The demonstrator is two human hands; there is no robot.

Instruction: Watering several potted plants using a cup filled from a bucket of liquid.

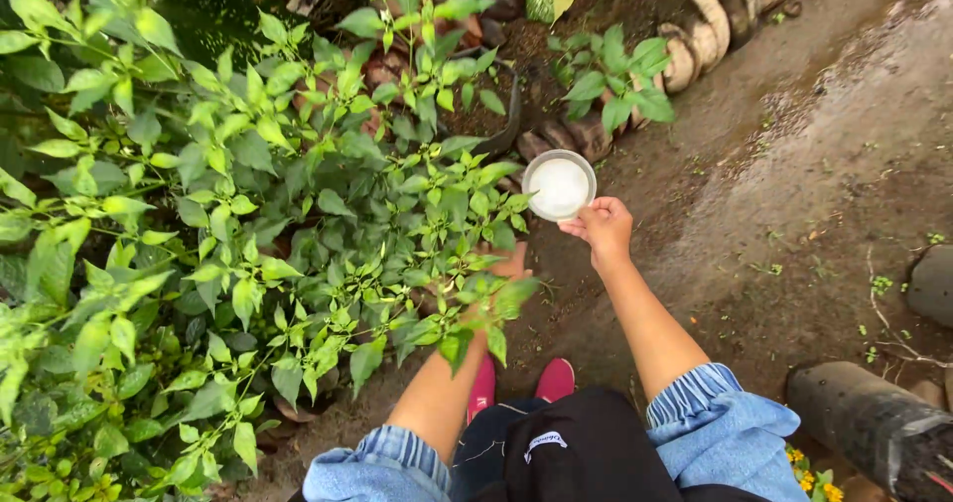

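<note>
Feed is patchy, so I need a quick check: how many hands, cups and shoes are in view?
Bare hands: 2, left hand among green leafy plants, right hand holding the cup
Round white plastic cup: 1
Pink-red shoes: 2
Total: 5

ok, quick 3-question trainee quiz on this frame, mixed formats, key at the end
1. True or false: the right hand holds the small round cup by its rim.
2. Multiple choice: where is the left hand? A) on the black pipe B) reaching into the leafy green plants, partly hidden by leaves C) resting on the red shoes
3. Fill in: the contents of the cup look ____ in colour.

Key
1. True; the fingers grip its near edge, and the cup is held out over the plants' edge.
2. B
3. White; what the substance is cannot be told.
</note>
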